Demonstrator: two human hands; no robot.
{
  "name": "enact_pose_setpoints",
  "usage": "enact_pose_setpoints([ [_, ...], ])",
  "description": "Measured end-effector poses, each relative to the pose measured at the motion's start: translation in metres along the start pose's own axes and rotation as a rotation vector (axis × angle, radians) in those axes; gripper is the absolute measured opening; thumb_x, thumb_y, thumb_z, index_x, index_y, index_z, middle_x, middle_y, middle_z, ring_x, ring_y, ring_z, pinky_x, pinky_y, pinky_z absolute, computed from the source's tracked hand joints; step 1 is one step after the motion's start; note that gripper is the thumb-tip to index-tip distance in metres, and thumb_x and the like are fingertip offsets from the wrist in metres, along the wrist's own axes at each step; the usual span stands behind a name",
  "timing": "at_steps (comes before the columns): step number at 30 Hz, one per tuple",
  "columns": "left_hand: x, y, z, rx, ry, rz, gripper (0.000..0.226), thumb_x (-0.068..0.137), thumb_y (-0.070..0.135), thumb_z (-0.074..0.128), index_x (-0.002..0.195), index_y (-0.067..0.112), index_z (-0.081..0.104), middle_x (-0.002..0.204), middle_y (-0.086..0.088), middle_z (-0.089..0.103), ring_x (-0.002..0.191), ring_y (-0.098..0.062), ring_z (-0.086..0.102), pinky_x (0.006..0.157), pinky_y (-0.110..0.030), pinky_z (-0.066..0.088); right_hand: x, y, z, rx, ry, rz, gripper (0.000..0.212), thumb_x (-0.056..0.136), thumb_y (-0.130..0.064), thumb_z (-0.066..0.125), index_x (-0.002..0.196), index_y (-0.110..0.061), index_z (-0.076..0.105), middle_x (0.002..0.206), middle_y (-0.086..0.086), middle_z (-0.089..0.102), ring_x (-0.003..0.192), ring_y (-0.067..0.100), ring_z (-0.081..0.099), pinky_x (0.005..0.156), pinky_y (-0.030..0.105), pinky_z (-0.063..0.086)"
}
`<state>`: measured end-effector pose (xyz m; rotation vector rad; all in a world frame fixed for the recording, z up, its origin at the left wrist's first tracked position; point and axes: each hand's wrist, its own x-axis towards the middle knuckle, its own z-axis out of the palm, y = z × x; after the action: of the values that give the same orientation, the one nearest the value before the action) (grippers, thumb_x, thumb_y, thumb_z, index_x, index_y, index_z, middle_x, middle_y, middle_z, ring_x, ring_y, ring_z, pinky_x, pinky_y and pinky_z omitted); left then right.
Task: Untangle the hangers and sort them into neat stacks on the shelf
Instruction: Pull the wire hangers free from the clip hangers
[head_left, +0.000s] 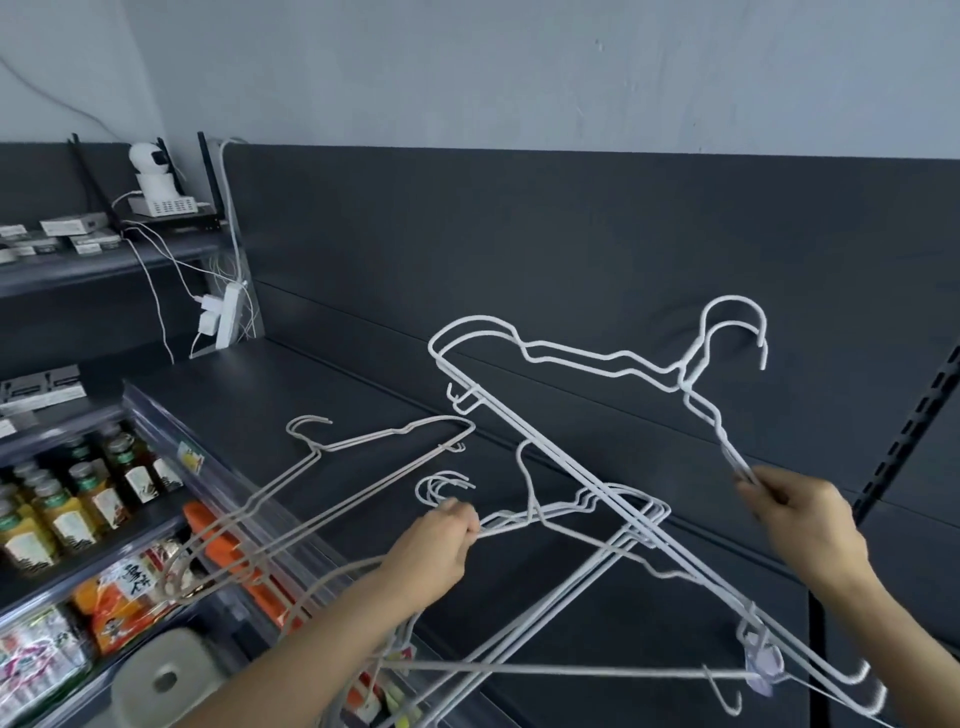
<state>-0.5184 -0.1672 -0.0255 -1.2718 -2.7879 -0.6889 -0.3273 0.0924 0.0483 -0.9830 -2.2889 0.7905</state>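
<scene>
A pair of white wire hangers (566, 358) is lifted above the dark shelf (291, 395), hooks up at the right. My right hand (795, 514) pinches their shoulder wire at the right. My left hand (441, 540) grips the necks of a second bunch of white hangers (592, 512) below, whose bars cross under the lifted pair. Two beige hangers (374, 441) lie at the shelf's left, overhanging its front edge. More hangers (571, 673) hang tangled low down, under my left forearm.
Lower shelves at the left hold juice bottles (62, 514) and snack packets (124, 597). A power strip (226, 317) with cables and a small white camera (153, 166) are at the back left. A slotted shelf upright (914, 415) runs along the right.
</scene>
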Motion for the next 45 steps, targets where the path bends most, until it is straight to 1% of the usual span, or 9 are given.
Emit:
enact_pose_setpoints([
  [10, 0.017, -0.110, -0.090, -0.216, 0.324, -0.331, 0.013, 0.082, -0.008, 0.055, 0.087, -0.008, 0.067, 0.089, -0.019, 0.068, 0.088, -0.024, 0.060, 0.072, -0.018, 0.033, 0.016, 0.001, 0.026, 0.068, -0.053, -0.103, 0.026, 0.087, -0.019, 0.057, 0.061, -0.015, 0.058, 0.045, 0.001, 0.042, 0.045, 0.016, 0.033, 0.040, 0.027, 0.027],
  [20, 0.037, -0.201, -0.085, -0.245, 0.381, -0.599, 0.018, 0.080, -0.010, 0.050, 0.079, -0.005, 0.068, 0.089, -0.021, 0.067, 0.092, -0.032, 0.061, 0.075, -0.022, 0.034, 0.023, -0.004, 0.083, 0.055, -0.532, -0.207, 0.035, 0.080, -0.011, 0.068, 0.053, -0.034, 0.066, 0.046, 0.003, 0.050, 0.045, -0.001, 0.036, 0.049, 0.014, 0.034],
  [23, 0.046, -0.212, -0.079, -0.224, 0.269, -0.675, 0.019, 0.085, -0.001, 0.048, 0.085, 0.002, 0.067, 0.096, -0.018, 0.066, 0.100, -0.034, 0.059, 0.082, -0.029, 0.041, 0.028, -0.002, 0.092, 0.026, -0.594, -0.169, 0.033, 0.057, -0.064, 0.071, 0.055, -0.031, 0.067, 0.045, -0.004, 0.046, 0.045, 0.000, 0.035, 0.048, 0.013, 0.032],
  [25, 0.052, -0.209, -0.079, -0.169, 0.216, -0.651, 0.020, 0.088, 0.009, 0.047, 0.091, 0.004, 0.066, 0.106, -0.018, 0.066, 0.102, -0.034, 0.059, 0.087, -0.035, 0.044, 0.032, 0.006, 0.096, 0.000, -0.598, -0.194, 0.041, 0.058, -0.068, 0.068, 0.066, -0.027, 0.069, 0.053, -0.001, 0.050, 0.051, 0.002, 0.037, 0.054, 0.021, 0.036],
  [29, 0.048, -0.149, -0.079, -0.132, 0.166, -0.360, 0.026, 0.088, 0.017, 0.048, 0.090, 0.000, 0.066, 0.101, -0.019, 0.065, 0.098, -0.033, 0.060, 0.087, -0.037, 0.045, 0.035, -0.002, 0.100, -0.043, -0.617, -0.192, 0.024, 0.082, -0.010, 0.065, 0.063, -0.024, 0.070, 0.047, -0.006, 0.051, 0.045, 0.000, 0.038, 0.050, 0.014, 0.030],
  [35, 0.010, -0.047, -0.044, -0.170, -0.288, -0.111, 0.035, 0.084, 0.043, 0.054, 0.099, 0.013, 0.061, 0.092, -0.005, 0.069, 0.085, -0.018, 0.064, 0.083, -0.035, 0.050, 0.037, -0.020, 0.106, -0.062, -0.707, -0.223, 0.043, 0.083, -0.011, 0.062, 0.046, -0.031, 0.057, 0.041, -0.009, 0.038, 0.046, 0.003, 0.029, 0.055, 0.023, 0.027],
  [40, -0.007, -0.042, -0.037, -0.175, -0.033, -0.109, 0.015, 0.089, 0.014, 0.053, 0.077, 0.006, 0.060, 0.055, 0.008, 0.047, 0.054, -0.004, 0.049, 0.061, -0.025, 0.038, 0.034, -0.031, 0.107, -0.089, -0.646, -0.282, 0.030, 0.083, -0.021, 0.063, 0.064, -0.044, 0.064, 0.061, -0.024, 0.055, 0.064, -0.005, 0.049, 0.075, 0.027, 0.042],
  [42, -0.013, -0.046, -0.042, -0.176, 0.005, -0.151, 0.023, 0.088, 0.010, 0.053, 0.066, 0.009, 0.054, 0.052, 0.007, 0.042, 0.050, -0.004, 0.045, 0.055, -0.018, 0.031, 0.037, -0.031, 0.101, -0.093, -0.553, -0.354, 0.030, 0.080, -0.021, 0.069, 0.108, -0.029, 0.066, 0.102, -0.023, 0.054, 0.099, -0.003, 0.047, 0.097, 0.028, 0.041],
  [45, -0.029, -0.053, -0.048, -0.194, 0.055, -0.262, 0.035, 0.087, 0.005, 0.052, 0.055, 0.013, 0.041, 0.053, -0.001, 0.040, 0.052, -0.011, 0.038, 0.053, -0.022, 0.029, 0.036, -0.014, 0.075, -0.059, -0.348, -0.369, 0.033, 0.080, -0.017, 0.067, 0.113, -0.017, 0.063, 0.110, -0.010, 0.052, 0.104, 0.007, 0.046, 0.098, 0.027, 0.036],
])
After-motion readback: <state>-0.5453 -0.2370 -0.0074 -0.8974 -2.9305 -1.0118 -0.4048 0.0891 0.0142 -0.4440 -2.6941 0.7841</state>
